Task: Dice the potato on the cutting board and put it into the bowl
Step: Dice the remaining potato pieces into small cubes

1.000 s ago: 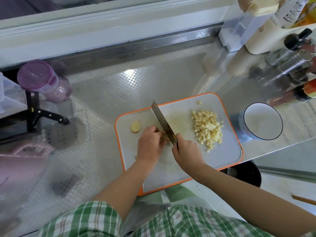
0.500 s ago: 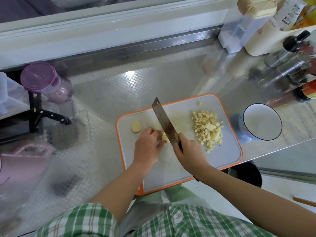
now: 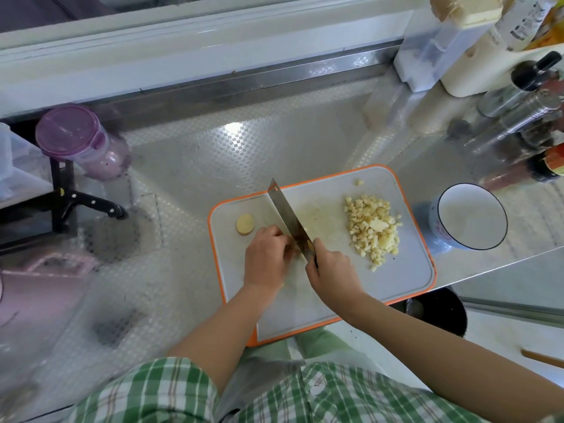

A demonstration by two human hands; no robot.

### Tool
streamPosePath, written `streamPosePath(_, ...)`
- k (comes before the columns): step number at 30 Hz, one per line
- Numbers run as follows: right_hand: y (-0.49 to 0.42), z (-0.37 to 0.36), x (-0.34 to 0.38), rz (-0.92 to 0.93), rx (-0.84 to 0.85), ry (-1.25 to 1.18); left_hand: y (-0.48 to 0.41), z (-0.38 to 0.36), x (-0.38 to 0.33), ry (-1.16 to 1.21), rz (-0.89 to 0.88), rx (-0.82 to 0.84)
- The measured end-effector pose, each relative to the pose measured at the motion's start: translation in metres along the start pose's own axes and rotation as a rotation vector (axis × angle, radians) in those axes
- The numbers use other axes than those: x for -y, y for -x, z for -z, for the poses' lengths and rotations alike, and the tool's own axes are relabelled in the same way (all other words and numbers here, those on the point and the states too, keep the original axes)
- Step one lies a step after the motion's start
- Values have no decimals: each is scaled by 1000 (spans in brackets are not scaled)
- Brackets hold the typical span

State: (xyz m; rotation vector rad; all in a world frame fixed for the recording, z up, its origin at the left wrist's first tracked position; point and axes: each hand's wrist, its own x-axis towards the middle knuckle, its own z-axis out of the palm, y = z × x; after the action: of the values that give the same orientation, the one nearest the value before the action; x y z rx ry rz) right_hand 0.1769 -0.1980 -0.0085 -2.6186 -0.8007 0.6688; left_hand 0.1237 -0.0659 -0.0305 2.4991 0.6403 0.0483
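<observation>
My right hand (image 3: 331, 270) grips the knife (image 3: 290, 218), blade down on the cutting board (image 3: 396, 276). My left hand (image 3: 268, 254) curls over a mostly hidden potato piece (image 3: 294, 247) beside the blade. Diced potato (image 3: 374, 228) lies piled near the bowl (image 3: 439, 209).

On counter (image 3: 213, 154): board (image 3: 409, 279) at centre, bowl (image 3: 472, 216) just right of it, jar (image 3: 82, 141) behind-left. On board: slice (image 3: 245, 224) at left, knife (image 3: 285, 212) in middle, dice (image 3: 374, 228) at right.
</observation>
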Motion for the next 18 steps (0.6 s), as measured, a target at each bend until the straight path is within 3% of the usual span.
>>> streamPosePath(10, -4, 10, -2, -21, -97, -240, 3, 5, -3, -40, 28, 9)
streamPosePath(18, 3, 7, -1, 51, -53, -157, 5, 6, -2, -109, 46, -2)
